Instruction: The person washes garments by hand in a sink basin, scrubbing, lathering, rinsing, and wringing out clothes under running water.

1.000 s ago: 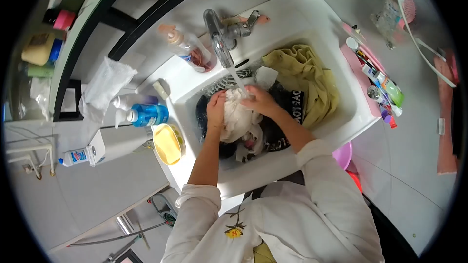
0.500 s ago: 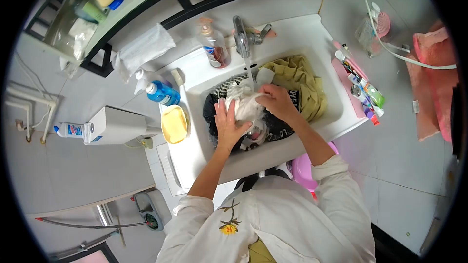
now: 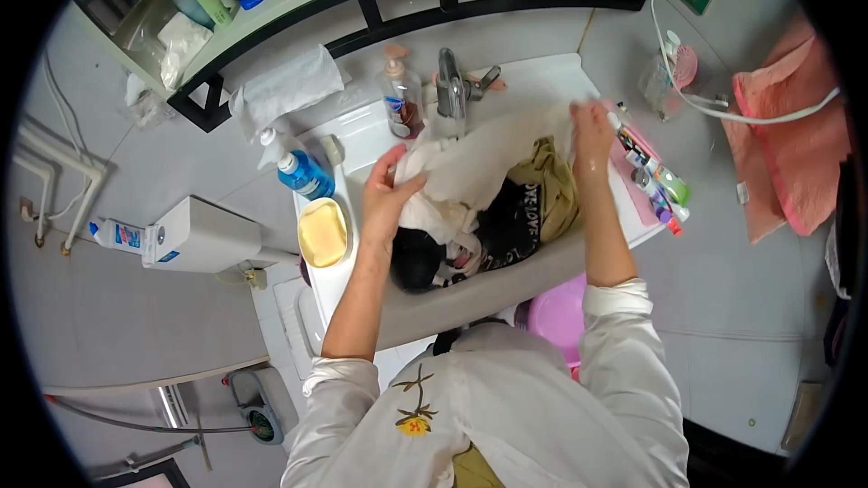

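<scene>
A wet white garment [image 3: 466,172] is spread out between my two hands above the sink [image 3: 565,72]. Its left side is gripped by my left hand [image 3: 387,194], thumb and fingers closed on the cloth. Over the sink's right part, my right hand [image 3: 592,140] pinches the other end, slightly blurred. Below the garment lie a black garment with white lettering [image 3: 514,226] and an olive-green garment [image 3: 553,190]. The faucet [image 3: 450,86] stands behind the white cloth, which hides part of the basin.
A pump bottle [image 3: 400,99] stands by the faucet. On the left rim are a blue bottle [image 3: 305,174] and a yellow soap in a dish [image 3: 323,232]. Toothpaste tubes [image 3: 665,183] lie on the right rim. A shelf [image 3: 271,14] juts out above; a pink basin [image 3: 558,316] sits below.
The bunched white garment has been lifted and pulled wide. My right hand has moved right and up, my left hand left and up. The view has shifted slightly.
</scene>
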`<state>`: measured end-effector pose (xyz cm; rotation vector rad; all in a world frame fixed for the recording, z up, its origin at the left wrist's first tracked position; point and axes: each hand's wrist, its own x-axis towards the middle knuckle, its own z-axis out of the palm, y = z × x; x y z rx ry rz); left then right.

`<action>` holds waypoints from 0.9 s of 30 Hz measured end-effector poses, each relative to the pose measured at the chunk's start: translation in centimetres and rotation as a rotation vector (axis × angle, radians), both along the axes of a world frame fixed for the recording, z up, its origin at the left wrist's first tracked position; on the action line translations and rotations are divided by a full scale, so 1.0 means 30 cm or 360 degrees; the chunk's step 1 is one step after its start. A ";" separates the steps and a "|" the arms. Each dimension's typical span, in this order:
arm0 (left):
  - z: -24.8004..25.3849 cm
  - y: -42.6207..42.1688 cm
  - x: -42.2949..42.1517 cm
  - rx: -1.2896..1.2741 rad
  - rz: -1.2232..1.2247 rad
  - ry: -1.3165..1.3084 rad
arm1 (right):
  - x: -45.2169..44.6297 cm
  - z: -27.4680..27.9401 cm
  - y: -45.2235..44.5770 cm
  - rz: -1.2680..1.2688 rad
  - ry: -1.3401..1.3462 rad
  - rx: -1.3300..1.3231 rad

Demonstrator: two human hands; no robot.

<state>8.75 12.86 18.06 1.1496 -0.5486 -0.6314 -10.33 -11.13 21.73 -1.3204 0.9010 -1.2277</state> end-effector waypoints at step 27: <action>-0.450 0.062 -0.233 0.0636 -0.0166 -0.0821 | 0.317 -0.567 0.096 0.1005 0.1109 0.0102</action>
